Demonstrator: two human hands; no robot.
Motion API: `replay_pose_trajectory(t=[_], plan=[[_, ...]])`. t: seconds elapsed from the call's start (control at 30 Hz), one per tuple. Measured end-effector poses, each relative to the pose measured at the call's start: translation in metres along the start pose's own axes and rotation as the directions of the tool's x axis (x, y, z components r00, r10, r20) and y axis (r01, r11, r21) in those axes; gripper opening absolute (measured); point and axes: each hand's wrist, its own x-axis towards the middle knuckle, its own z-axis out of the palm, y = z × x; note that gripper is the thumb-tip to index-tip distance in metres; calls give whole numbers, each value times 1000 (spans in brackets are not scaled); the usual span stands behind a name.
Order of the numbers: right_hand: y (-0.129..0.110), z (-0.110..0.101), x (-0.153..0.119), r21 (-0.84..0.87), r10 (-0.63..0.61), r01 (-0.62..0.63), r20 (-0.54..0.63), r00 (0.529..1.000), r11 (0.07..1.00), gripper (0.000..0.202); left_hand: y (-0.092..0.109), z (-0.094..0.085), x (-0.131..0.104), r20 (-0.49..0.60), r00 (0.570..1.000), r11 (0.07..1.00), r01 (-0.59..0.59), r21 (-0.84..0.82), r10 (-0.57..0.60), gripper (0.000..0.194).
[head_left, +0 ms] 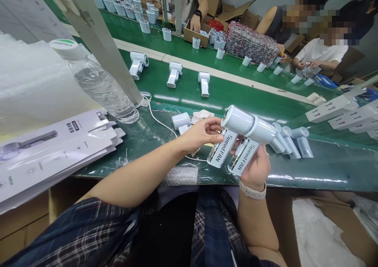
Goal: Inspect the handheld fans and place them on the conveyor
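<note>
My left hand (202,135) has its fingers clamped on the handle of one fan (234,121); my right hand (256,167) is wrapped round the handle of a second fan (261,130), just beside it. Right of my right fingers, more fans (293,145) lie on the table (333,170). Bubble wrap (181,175) lies nearer me than my left fingers, a water bottle (102,86) well left of them.

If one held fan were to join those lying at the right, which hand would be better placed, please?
The right hand, I'd judge: it holds the right-hand fan, nearer the lying fans; the left hand, on the left-hand fan, is farther off.
</note>
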Motion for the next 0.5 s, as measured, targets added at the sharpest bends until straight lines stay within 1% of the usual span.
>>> replay_pose_trajectory(t=[0.13,0.2,0.27,0.33,0.4,0.43,0.47,0.5], plan=[[-1,-1,-2,-48,-4,5,13,1000,999,37,2,0,0,15,1000,999,-8,34,7,75],[0,-3,-1,-102,-14,19,55,998,995,45,3,0,-1,26,1000,999,-17,48,16,73],[3,-8,0,-183,-76,96,113,991,978,49,4,1,-2,34,999,996,-29,81,26,69],[5,-14,0,-283,-186,226,160,969,932,50,5,3,-3,45,997,985,-72,160,65,60],[4,-21,0,-372,-308,358,188,932,856,48,5,4,-6,49,984,942,-179,285,172,52],[1,-23,0,-407,-346,409,221,912,817,48,5,4,-7,51,968,900,-248,360,246,49],[-2,-25,-1,-433,-370,455,270,889,778,49,4,3,-7,59,943,842,-319,435,327,47],[-5,-26,-1,-449,-388,505,331,860,737,52,2,2,-8,74,909,771,-388,505,409,45]])
